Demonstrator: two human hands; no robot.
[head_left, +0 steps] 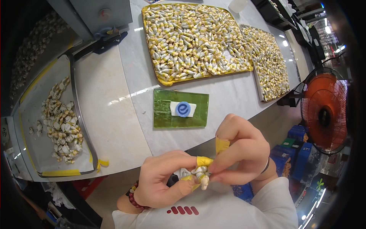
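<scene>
At the lower centre of the frame we see the left hand [162, 173] pinching a small white-and-yellow piece [199, 172] between thumb and forefinger, apparently to steady it. The right hand [244, 150] brings narrowed fingertips to its side; whether they grip anything, we cannot tell. Yellow tape [204, 161] probably guards the fingers. Above, a green slab [162, 116] bears a blue disc [183, 109], seemingly within easy reach. Similar pieces [190, 42] crowd upper centre; a looser pile [63, 126] lies at left.
</scene>
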